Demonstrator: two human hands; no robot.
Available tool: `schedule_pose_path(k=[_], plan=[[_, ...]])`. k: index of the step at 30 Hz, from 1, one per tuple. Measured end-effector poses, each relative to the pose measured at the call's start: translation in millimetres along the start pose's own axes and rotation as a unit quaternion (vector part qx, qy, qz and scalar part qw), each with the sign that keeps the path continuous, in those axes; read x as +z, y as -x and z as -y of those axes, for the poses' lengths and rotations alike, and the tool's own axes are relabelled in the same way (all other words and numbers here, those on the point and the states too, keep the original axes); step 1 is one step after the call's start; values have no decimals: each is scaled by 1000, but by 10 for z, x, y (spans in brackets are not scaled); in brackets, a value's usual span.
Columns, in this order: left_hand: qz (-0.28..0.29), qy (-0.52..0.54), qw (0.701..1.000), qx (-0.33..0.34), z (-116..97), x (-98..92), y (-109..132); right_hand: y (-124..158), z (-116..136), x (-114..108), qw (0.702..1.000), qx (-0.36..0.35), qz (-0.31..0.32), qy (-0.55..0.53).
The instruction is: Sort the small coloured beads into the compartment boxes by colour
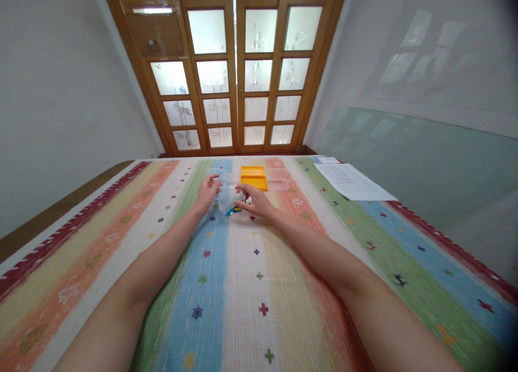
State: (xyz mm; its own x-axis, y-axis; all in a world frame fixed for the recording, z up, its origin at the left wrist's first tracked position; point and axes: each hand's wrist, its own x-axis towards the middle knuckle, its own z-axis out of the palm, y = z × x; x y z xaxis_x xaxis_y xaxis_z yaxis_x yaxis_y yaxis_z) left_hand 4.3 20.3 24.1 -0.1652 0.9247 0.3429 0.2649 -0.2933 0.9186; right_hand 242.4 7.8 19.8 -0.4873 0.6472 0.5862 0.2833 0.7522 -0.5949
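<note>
A clear plastic box point(227, 198) is between my hands over the striped tablecloth, apparently tilted. My left hand point(208, 193) has its fingers curled at the box's left side and grips it. On the other side, my right hand point(256, 200) is curved, thumb and index finger apart, close to the box's right edge. Small blue and yellow pieces point(233, 211) show at the near edge of the box, by my right thumb; their exact kind is too small to make out. Just beyond my right hand lies an orange case point(253, 184) with two compartments, its clear lid point(277, 179) opened out to the right.
The striped tablecloth point(243, 286) covers the table. Printed paper sheets point(351, 181) lie at the far right. Another clear plastic part point(216, 171) is behind my left hand. Wooden glass-paned doors point(237, 75) stand beyond the table, with a glass panel point(421, 162) along the right wall.
</note>
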Motion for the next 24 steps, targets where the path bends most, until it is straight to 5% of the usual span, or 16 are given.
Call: schedule_pose_path(k=[8,15,24], plan=[[-87,-174,966,172,-181,-11,182,-14,-77,-11,992,93,-73,42],[65,-293,912,279,-299,115,366,-18,-149,-31,988,101,-111,35],[108,-355,883,289,-229,77,342,-9,-164,-2,991,97,-84,38]])
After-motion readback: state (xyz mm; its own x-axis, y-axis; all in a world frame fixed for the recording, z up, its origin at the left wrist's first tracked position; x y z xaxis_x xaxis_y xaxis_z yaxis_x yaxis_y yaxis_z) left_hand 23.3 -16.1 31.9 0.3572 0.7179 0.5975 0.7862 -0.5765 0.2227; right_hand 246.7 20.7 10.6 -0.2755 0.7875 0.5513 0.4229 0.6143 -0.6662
